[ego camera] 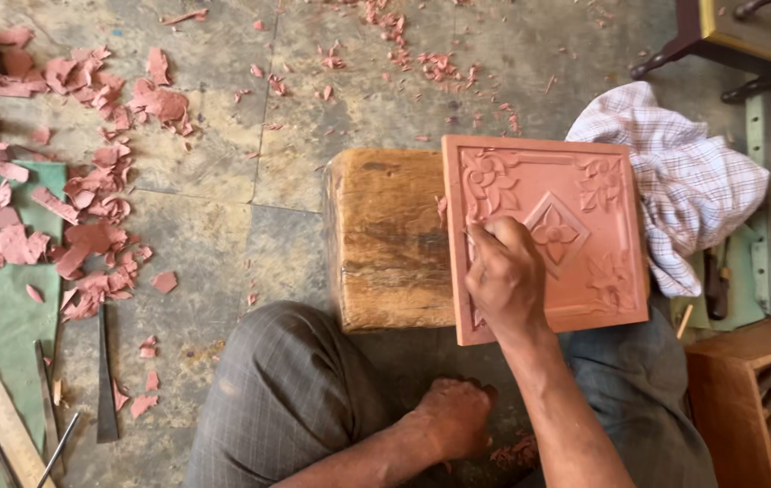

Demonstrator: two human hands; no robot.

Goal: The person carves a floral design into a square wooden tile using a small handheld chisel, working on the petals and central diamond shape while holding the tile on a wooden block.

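Working the relief on a square terracotta-coloured carved tile (575,217), the person is resting the right hand (505,276) on its lower left part, fingers curled closed as if around a small tool, though the tool itself is hidden and cannot be confirmed. The tile is lying flat on a worn wooden block (385,239), overhanging it to the right, with a flower-in-diamond motif at centre and floral corners. The left hand (453,417) is closed into a loose fist, low between the knees, holding nothing visible. Judged stage: detail carving or cleaning of the left border; the next stroke is calling for light, controlled pressure, since the raised petals look brittle. A checked cloth (684,181) is lying just beside the tile's right edge. The concrete floor (223,235) is carrying scattered reddish clay chips (87,208), thickest at left over a green mat (6,307). Metal chisels (105,380) are lying at lower left; a small wooden rack (756,398) is standing at lower right.
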